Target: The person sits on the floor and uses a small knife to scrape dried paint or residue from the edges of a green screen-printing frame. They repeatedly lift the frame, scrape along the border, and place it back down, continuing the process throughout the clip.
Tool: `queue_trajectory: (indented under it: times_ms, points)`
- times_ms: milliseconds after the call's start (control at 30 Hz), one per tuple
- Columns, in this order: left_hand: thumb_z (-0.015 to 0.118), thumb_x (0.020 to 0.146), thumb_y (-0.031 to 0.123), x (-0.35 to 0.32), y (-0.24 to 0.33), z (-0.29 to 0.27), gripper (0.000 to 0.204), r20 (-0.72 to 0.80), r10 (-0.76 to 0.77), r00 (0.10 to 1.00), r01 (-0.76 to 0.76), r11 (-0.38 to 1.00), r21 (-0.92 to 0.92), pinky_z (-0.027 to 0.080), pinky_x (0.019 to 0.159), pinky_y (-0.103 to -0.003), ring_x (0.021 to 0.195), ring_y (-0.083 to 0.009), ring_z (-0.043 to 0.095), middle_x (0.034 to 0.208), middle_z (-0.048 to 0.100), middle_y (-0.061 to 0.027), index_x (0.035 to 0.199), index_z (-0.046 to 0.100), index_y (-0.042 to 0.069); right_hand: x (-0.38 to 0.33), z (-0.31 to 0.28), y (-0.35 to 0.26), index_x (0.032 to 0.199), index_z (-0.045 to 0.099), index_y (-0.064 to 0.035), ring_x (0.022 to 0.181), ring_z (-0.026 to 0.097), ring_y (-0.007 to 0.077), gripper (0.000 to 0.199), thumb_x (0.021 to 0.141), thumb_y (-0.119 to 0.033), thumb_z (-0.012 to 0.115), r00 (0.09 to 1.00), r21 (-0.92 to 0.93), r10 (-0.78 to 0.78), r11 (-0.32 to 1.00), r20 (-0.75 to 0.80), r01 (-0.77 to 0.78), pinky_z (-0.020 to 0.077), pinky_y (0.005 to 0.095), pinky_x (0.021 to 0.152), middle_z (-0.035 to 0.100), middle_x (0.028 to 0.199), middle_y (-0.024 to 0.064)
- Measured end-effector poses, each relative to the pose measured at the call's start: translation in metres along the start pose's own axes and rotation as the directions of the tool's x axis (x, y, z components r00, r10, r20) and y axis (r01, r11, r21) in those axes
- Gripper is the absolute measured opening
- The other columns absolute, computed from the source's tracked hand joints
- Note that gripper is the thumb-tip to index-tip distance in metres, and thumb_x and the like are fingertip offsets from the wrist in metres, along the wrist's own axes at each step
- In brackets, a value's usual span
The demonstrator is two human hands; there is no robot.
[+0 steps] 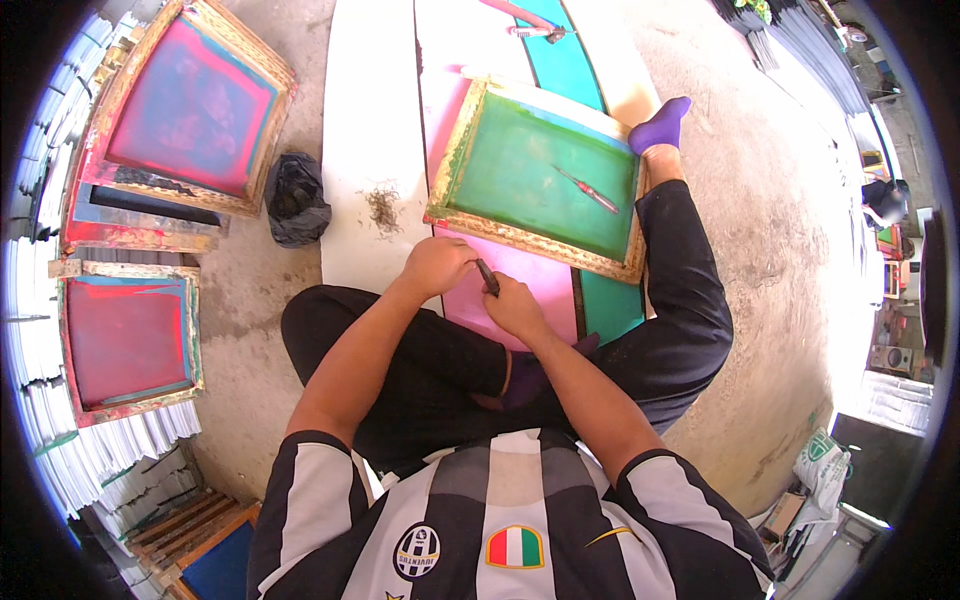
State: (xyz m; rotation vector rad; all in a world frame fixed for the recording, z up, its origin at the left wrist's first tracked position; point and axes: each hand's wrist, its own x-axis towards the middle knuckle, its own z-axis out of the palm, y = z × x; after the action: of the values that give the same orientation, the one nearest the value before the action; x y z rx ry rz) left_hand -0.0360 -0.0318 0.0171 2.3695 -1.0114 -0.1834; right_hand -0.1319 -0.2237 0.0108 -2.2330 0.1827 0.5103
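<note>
A wooden frame with a green mesh screen (540, 170) lies on a long pink, white and teal board in front of me. My left hand (436, 264) presses on the frame's near edge with its fingers curled. My right hand (515, 305) grips a small dark tool (488, 277) whose tip points at that same edge. A red-handled screwdriver (588, 189) lies on the green mesh. I sit on the floor with my legs around the board, a purple sock (660, 125) at the frame's right side.
Two more wooden frames with red and pink mesh (190, 110) (128, 338) lean at the left against stacked white sheets. A crumpled black bag (294, 198) and a tuft of dark fibres (383, 207) lie near the board. Clutter and bags stand at right.
</note>
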Motion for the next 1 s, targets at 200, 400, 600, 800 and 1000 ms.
queue_trajectory:
  times_ms: [200, 400, 600, 800, 1000]
  points:
    - [0.065, 0.088, 0.025, -0.003, -0.002, -0.007, 0.015, 0.103, 0.024, 0.994, -0.038, 0.99, 0.138, 0.056, 0.072, -0.044, 0.084, -0.0297, 0.07, 0.092, 0.073, -0.0074, 0.091, 0.075, 0.014, 0.004, -0.006, -0.001, 0.124, 0.061, 0.0013, 0.074, 0.071, 0.0284, 0.039, 0.09, -0.017, 0.063, 0.948, 0.255, 0.051, 0.957, 0.314, -0.136, 0.0567, 0.0418, 0.068, 0.071, 0.09, 0.0179]
    - [0.065, 0.089, 0.026, -0.003, -0.01, -0.006, 0.017, -0.048, -0.215, 0.975, 0.22, 0.967, 0.131, 0.056, 0.074, -0.048, 0.085, -0.0336, 0.07, 0.092, 0.073, -0.0104, 0.09, 0.077, 0.014, 0.005, -0.024, 0.004, 0.118, 0.059, 0.0045, 0.063, 0.065, 0.0213, 0.034, 0.092, -0.016, 0.061, 0.913, 0.384, 0.13, 0.877, 0.387, -0.288, 0.0539, 0.037, 0.059, 0.064, 0.078, 0.0122]
    - [0.068, 0.088, 0.036, -0.012, -0.059, -0.032, 0.027, -0.159, -0.733, 0.662, 0.747, 0.661, 0.063, 0.056, 0.08, -0.05, 0.09, -0.0379, 0.071, 0.097, 0.074, -0.0159, 0.094, 0.077, 0.011, 0.023, -0.04, 0.02, 0.089, 0.057, 0.0066, 0.055, 0.063, 0.0242, 0.022, 0.087, -0.015, 0.056, 0.957, 0.273, 0.233, 0.922, 0.173, -0.274, 0.0508, 0.0395, 0.051, 0.061, 0.067, 0.0123]
    - [0.071, 0.086, 0.052, -0.015, -0.069, -0.059, 0.046, -0.125, -0.901, 0.416, 0.906, 0.422, -0.024, 0.056, 0.081, -0.049, 0.094, -0.0372, 0.072, 0.101, 0.075, -0.0177, 0.099, 0.077, 0.009, 0.041, -0.042, 0.035, 0.088, 0.058, 0.008, 0.054, 0.064, 0.0252, 0.023, 0.085, -0.015, 0.058, 0.949, 0.227, 0.276, 0.925, 0.156, -0.306, 0.0509, 0.0408, 0.049, 0.063, 0.068, 0.0149]
    - [0.07, 0.085, 0.058, -0.01, -0.057, -0.067, 0.054, -0.105, -0.903, 0.417, 0.905, 0.424, -0.047, 0.056, 0.083, -0.048, 0.096, -0.0369, 0.073, 0.101, 0.075, -0.0176, 0.101, 0.077, 0.006, 0.049, -0.042, 0.035, 0.089, 0.059, 0.0107, 0.054, 0.065, 0.0269, 0.023, 0.083, -0.012, 0.058, 0.933, 0.176, 0.305, 0.925, 0.189, -0.338, 0.0518, 0.0414, 0.048, 0.064, 0.067, 0.0174]
